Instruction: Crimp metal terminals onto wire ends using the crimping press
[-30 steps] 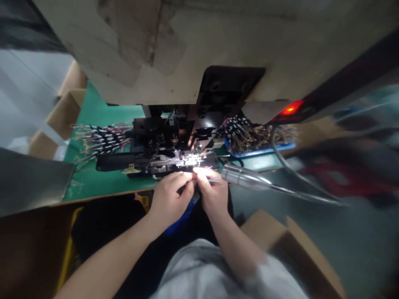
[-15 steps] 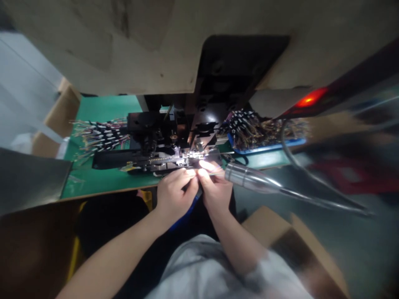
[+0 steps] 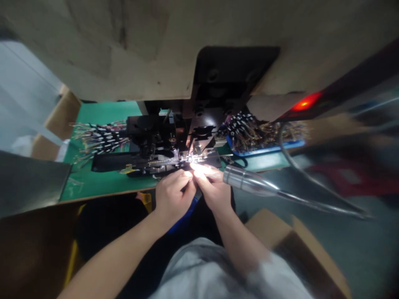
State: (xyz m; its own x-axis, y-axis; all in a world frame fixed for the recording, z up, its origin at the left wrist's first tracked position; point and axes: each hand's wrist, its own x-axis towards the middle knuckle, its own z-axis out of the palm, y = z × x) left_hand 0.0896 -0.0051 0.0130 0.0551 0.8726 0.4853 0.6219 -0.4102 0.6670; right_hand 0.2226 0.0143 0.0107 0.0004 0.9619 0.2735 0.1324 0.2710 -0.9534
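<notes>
Left hand [image 3: 174,195] and right hand [image 3: 212,193] are both pinching, fingertips pressed together in hard glare; the item held is too small to tell. The pinch sits against the front of a metal terminal rail [image 3: 168,161] on a black crimping press [image 3: 156,133], at 12 o'clock from the hands. Green work mat [image 3: 102,114]: striped wire bundle [image 3: 101,139] at 10 o'clock. Blue tray [image 3: 264,146] of wires [image 3: 249,133] at 2 o'clock. Chrome lamp head [image 3: 246,180] at 3 o'clock, just beside the right hand.

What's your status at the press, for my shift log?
Left hand, right hand: fingertips together at terminal strip; held item unclear. Metal gooseneck lamp alongside.
</notes>
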